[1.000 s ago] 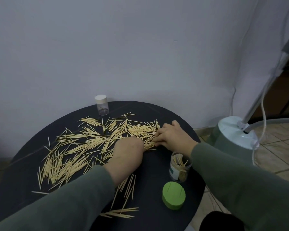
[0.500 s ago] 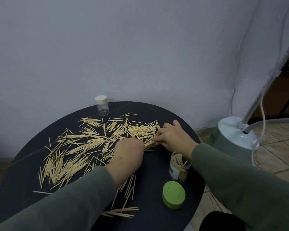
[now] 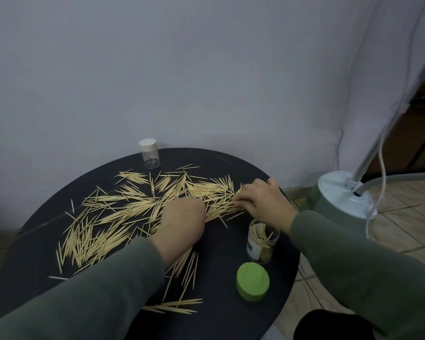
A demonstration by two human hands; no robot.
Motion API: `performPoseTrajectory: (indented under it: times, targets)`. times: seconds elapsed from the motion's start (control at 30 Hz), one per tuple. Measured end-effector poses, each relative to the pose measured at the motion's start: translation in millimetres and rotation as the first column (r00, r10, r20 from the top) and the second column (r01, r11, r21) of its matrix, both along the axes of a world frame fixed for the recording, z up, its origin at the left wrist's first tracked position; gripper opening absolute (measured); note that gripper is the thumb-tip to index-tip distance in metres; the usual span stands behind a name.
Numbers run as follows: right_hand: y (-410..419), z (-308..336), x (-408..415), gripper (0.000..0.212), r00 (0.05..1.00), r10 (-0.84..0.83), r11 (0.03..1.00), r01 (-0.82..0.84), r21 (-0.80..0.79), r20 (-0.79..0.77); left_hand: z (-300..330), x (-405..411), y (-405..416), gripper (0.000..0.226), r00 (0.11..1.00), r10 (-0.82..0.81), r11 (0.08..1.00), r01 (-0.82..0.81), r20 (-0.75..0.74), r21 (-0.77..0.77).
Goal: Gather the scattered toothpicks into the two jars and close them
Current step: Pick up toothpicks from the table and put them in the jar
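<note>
- Head view: little change over the last second. Left hand (image 3: 182,217) stays knuckles-up on the toothpicks (image 3: 123,212); fingers hidden, grip can't tell.
- Right hand (image 3: 263,202) has crept slightly along the pile's right end, fingers curled, raking and pinching a bunch.
- Open jar (image 3: 261,240) part-filled beside green lid (image 3: 252,281); capped jar (image 3: 149,157) far edge of table (image 3: 231,322). Most toothpicks still scattered: early.

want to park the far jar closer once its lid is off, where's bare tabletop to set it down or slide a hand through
Bare tabletop: the strip between the open jar and the left hand, the near rim right of the green lid, and the far edge of the table right of the capped jar. The middle and left are crowded with toothpicks, up to the right hand.
</note>
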State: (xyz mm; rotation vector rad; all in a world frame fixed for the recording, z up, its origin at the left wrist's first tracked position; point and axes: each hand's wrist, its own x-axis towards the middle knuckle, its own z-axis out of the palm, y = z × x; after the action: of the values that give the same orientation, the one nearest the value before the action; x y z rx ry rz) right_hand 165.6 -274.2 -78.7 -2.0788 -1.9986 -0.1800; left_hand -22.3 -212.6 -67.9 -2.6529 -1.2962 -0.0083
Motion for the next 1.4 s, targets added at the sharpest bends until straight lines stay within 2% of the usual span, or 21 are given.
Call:
performPoseTrajectory:
  times: [0.13, 0.3, 0.4, 0.5, 0.6, 0.73, 0.83, 0.93, 1.03, 1.17, 1.27, 1.33, 1.4]
  targets:
    - [-2.4, -1.3, -0.5, 0.028, 0.999, -0.032, 0.999, 0.032, 0.016, 0.001, 0.5, -2.2, 5.2, 0.020, 0.998, 0.022, 1.000, -0.021, 0.063, -0.018]
    - [-3.1, -1.5, 0.4, 0.026, 0.992, -0.075, 0.996, 0.080, 0.045, -0.102, 0.0, -4.9, 8.9, 0.020, 0.976, 0.027, 0.998, -0.013, 0.215, -0.063]
    - [-2.9, -1.5, 0.6, 0.027, 0.988, -0.084, 0.996, 0.088, 0.024, -0.131, -1.9, -7.1, 10.5, 0.024, 0.954, 0.077, 0.981, -0.021, 0.288, -0.195]
    - [-4.5, -1.3, 0.4, 0.029, 0.991, -0.077, 0.997, 0.077, -0.007, -0.109, -1.5, -9.4, 14.8, 0.024, 0.929, 0.160, 0.924, -0.021, 0.334, -0.382]
    - [-5.1, -0.7, 0.3, 0.029, 0.991, -0.075, 0.997, 0.075, -0.011, -0.111, 2.5, -10.8, 20.1, 0.017, 0.867, 0.244, 0.848, 0.026, 0.434, -0.529]
    - [-4.6, -0.5, 1.3, 0.026, 0.973, -0.078, 0.996, 0.084, 0.016, -0.218, 8.5, -10.7, 18.3, 0.017, 0.708, 0.428, 0.695, 0.140, 0.562, -0.706]
    - [-3.7, 0.2, 0.9, 0.025, 0.943, -0.086, 0.995, 0.097, 0.018, -0.322, 10.8, -11.0, 17.3, 0.018, 0.649, 0.571, 0.532, 0.173, 0.502, -0.829]
    - [-3.6, 0.2, 1.2, 0.022, 0.883, -0.076, 0.996, 0.092, 0.012, -0.463, 8.5, -10.0, 22.8, 0.015, 0.615, 0.684, 0.332, 0.218, 0.393, -0.918]
    - [-3.0, -0.8, 1.1, 0.017, 0.829, -0.092, 0.995, 0.101, -0.014, -0.552, 6.9, -8.2, 22.6, 0.016, 0.623, 0.711, 0.236, 0.224, 0.325, -0.946]
    - [-3.7, 0.2, -0.1, 0.029, 0.805, -0.090, 0.995, 0.100, -0.015, -0.586, 9.0, -5.3, 16.3, 0.017, 0.624, 0.699, 0.267, 0.224, 0.349, -0.937]
    - [-6.2, 5.0, 0.2, 0.039, 0.774, -0.049, 0.997, 0.074, 0.013, -0.631, 11.9, -3.9, 10.8, 0.016, 0.619, 0.657, 0.385, 0.216, 0.431, -0.897]
    - [-8.0, 11.2, 0.5, 0.028, 0.745, -0.008, 0.998, 0.049, 0.043, -0.667, 13.5, -3.2, 5.6, 0.013, 0.618, 0.601, 0.477, 0.232, 0.507, -0.848]
    - [-10.1, 17.3, 2.0, 0.016, 0.688, 0.025, 0.997, 0.035, 0.068, -0.725, 14.9, -0.6, -1.1, 0.011, 0.594, 0.563, 0.520, 0.285, 0.574, -0.805]
